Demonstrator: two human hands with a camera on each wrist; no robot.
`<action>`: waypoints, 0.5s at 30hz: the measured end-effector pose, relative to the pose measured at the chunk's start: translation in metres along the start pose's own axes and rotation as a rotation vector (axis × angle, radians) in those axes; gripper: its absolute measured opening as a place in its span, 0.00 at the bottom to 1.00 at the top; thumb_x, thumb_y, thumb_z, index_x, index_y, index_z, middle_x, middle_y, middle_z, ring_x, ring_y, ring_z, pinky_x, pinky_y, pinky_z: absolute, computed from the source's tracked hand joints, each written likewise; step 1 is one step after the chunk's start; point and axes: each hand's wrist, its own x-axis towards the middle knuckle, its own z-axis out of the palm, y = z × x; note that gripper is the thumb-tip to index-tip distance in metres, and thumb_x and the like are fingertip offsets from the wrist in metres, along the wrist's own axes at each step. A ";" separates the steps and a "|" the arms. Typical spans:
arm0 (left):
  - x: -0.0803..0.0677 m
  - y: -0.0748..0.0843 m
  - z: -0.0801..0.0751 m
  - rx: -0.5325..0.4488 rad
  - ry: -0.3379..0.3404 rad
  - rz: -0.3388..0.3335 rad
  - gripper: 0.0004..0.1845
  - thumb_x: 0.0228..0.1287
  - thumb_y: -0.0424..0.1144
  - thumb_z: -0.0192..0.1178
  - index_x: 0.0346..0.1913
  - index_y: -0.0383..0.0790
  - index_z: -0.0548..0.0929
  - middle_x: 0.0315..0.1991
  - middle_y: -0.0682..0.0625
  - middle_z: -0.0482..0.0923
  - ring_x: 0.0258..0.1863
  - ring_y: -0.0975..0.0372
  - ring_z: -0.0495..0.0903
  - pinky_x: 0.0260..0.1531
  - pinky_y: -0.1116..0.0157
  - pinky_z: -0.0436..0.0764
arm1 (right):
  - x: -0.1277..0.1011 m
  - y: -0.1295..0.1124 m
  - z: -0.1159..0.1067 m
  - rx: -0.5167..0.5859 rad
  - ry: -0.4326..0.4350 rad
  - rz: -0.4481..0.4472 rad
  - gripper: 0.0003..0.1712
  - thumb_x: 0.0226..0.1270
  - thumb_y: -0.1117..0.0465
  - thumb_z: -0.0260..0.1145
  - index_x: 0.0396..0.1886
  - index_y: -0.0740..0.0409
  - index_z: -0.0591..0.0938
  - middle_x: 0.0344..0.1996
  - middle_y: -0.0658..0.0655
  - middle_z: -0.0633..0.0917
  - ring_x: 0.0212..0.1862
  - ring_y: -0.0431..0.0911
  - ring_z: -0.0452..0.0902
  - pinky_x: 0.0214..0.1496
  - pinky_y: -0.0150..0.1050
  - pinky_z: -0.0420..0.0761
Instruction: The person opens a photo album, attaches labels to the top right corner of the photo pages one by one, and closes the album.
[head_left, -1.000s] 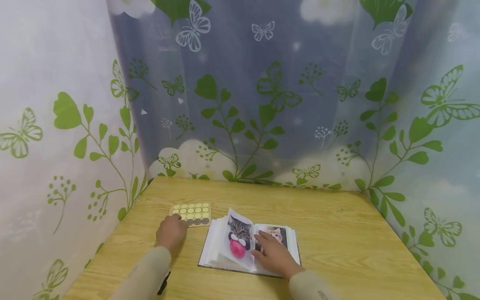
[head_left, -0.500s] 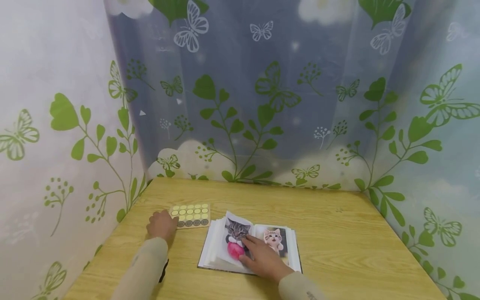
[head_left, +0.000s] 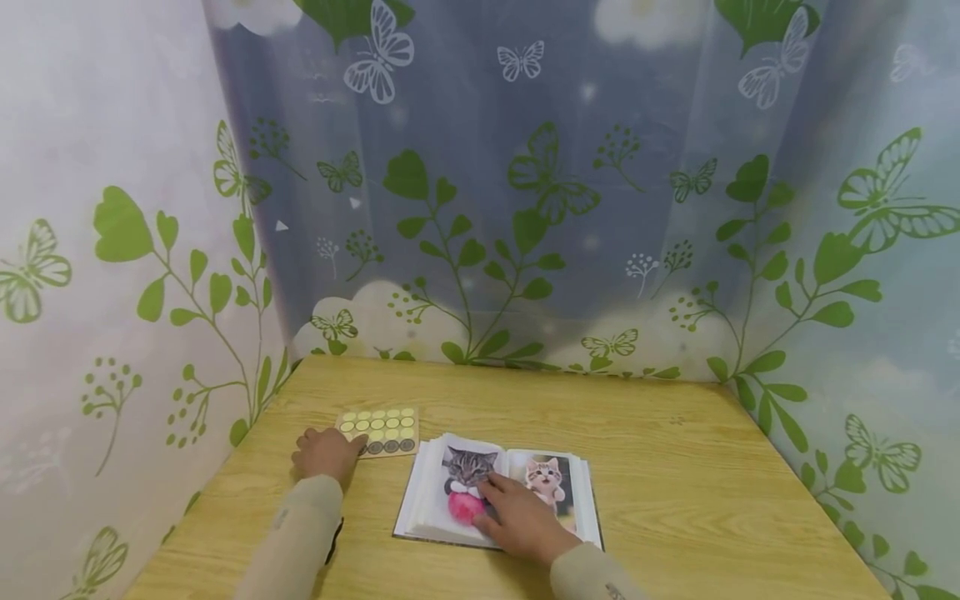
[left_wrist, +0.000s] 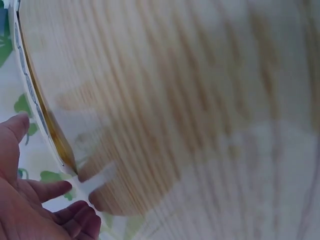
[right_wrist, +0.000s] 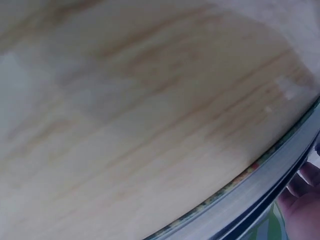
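My left hand (head_left: pixel 326 456) rests at the left of a sheet of round yellow and grey stickers (head_left: pixel 382 435), its thumb over the near left corner. In the left wrist view this hand (left_wrist: pixel 42 202) has its fingers loosely bent beside the sheet's thin edge. A photo album (head_left: pixel 424 492) lies spread on the wooden table, with a tabby cat and pink ball photo (head_left: pixel 465 507) on the left page and a kitten photo (head_left: pixel 543 475) on the right. Fingers extended, my right hand (head_left: pixel 525 521) rests on the left page. The right wrist view shows the album's patterned cover edge (right_wrist: pixel 215 207).
The wooden table (head_left: pixel 690 500) reaches back to a blue patterned curtain (head_left: pixel 480 167). Curtains with green leaves and butterflies also stand along the left and right sides. The sticker sheet lies just beyond the album's left corner.
The raised album leaf with the tabby photo has come down to the left under my right hand. My left hand has shifted slightly left, off the sheet except for its thumb.
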 end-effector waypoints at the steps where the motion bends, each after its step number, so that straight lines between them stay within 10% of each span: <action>1: 0.000 -0.001 0.001 0.007 0.002 -0.003 0.35 0.68 0.59 0.55 0.32 0.22 0.80 0.42 0.22 0.70 0.47 0.34 0.71 0.43 0.39 0.72 | 0.000 0.000 0.000 -0.006 -0.002 0.000 0.33 0.73 0.43 0.58 0.69 0.59 0.74 0.68 0.63 0.71 0.67 0.59 0.68 0.66 0.55 0.70; 15: 0.007 -0.005 0.005 0.012 -0.014 -0.024 0.29 0.64 0.53 0.64 0.40 0.22 0.78 0.44 0.23 0.70 0.48 0.34 0.70 0.44 0.40 0.72 | 0.002 0.000 0.002 -0.024 -0.019 0.024 0.34 0.73 0.42 0.57 0.70 0.57 0.73 0.69 0.61 0.70 0.68 0.58 0.67 0.67 0.54 0.69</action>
